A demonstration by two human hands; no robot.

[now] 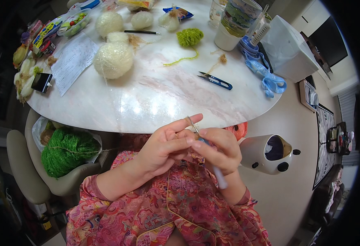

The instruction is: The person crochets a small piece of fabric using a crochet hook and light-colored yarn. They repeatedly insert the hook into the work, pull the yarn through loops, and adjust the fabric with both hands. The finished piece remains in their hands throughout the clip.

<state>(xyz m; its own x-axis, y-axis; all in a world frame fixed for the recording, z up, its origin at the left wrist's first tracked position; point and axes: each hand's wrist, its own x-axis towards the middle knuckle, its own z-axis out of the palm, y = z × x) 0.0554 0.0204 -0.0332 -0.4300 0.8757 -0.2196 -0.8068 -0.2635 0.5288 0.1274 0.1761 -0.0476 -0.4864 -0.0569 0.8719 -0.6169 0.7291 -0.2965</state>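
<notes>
My right hand (221,150) grips a crochet hook (219,177) by its pale handle, and the metal tip angles up toward my left forefinger. Tan yarn (187,120) runs around that raised forefinger. My left hand (170,143) pinches a small piece of work between thumb and fingers, mostly hidden by the fingertips. Both hands meet just off the table's near edge, above my patterned pink clothing. Beyond them on the marble-look table (167,101) lie blue thread snips (216,81). A little tan yarn tuft (222,59) rests past the snips' blades.
Cream yarn balls (113,60), a written sheet (74,63), a phone (41,82) and a black pen (142,32) occupy the left. Lime yarn (190,37), a patterned cup (240,18) and a blue strap (266,73) stand farther right. Green yarn (70,150) fills a chair; a white bin (267,153) stands right.
</notes>
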